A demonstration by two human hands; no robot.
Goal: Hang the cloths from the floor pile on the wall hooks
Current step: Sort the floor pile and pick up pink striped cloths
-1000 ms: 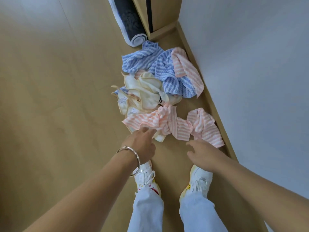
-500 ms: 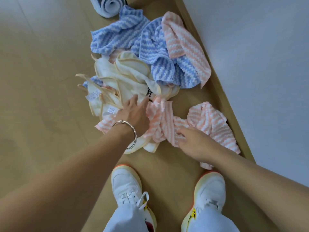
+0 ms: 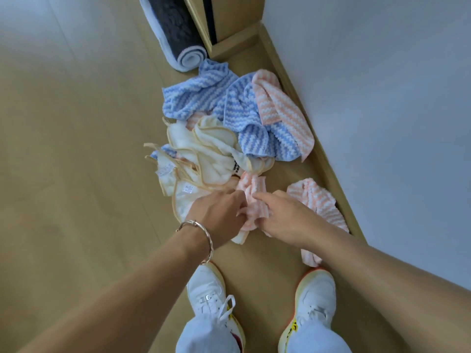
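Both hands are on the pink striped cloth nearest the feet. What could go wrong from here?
1. The pink striped cloth, gripped by the left hand and right hand, trails back toward the right shoe; a foot on that end could snag the lift.
2. It overlaps the cream cloths, so one may come up with it.

- One view only: the camera sat on the person's head and faced forward and steeply down at the wooden floor (image 3: 76, 149).
- It was near. Both forearms entered from the bottom corners, and the left hand (image 3: 216, 212) and right hand (image 3: 288, 220) gripped the pink striped cloth (image 3: 252, 200) just below frame centre.
- The white shoes (image 3: 207, 291) stood at the lower middle, so the lens looked down past the body.
- The wide angle slanted the wall (image 3: 382, 98) along the right side, and the rolled mat (image 3: 175, 34) leaned in at the top edge.
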